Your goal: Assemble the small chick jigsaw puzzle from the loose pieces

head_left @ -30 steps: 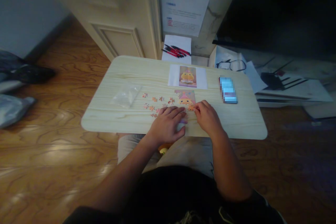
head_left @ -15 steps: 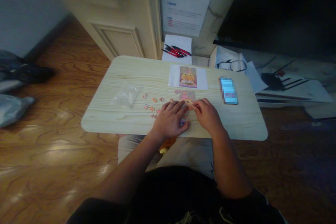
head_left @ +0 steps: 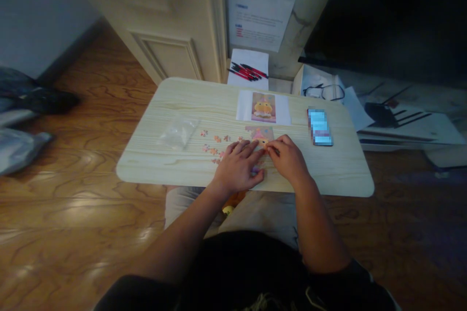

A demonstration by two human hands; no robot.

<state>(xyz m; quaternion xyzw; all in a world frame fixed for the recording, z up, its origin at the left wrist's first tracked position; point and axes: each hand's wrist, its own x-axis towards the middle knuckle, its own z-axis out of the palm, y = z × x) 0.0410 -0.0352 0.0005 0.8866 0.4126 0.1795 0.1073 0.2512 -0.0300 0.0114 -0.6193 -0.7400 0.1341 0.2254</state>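
At the left part of the table [head_left: 142,167], a transparent plastic bag [head_left: 178,132] lies a little inside the left edge, about halfway between the far edge and the near edge. Wood grain shows all around it, also down to the near left corner.

To the right of the bag, the loose puzzle pieces [head_left: 217,139] lie scattered and flat, some of them just beside the left hand [head_left: 236,163]. This hand is palm down near the near edge, with its fingers stretched and its grip wide; I see nothing held in it. Its fingertips rest on the partly joined puzzle [head_left: 260,132], which lies around the middle of the table's length. The lower part of the puzzle is mostly hidden under the hand.

Behind the puzzle, by the far edge, is the printed sheet [head_left: 245,107] with a yellow figure. A narrow strip of wood separates the two.

The right hand [head_left: 288,156] comes to the right side of the puzzle. Its thumb and forefinger stand narrow, and something orange shows at the tips; whether it is pinched, I cannot tell.

Further right, the phone [head_left: 320,127] lies inside the right edge, well apart from the hand, with bare wood between.
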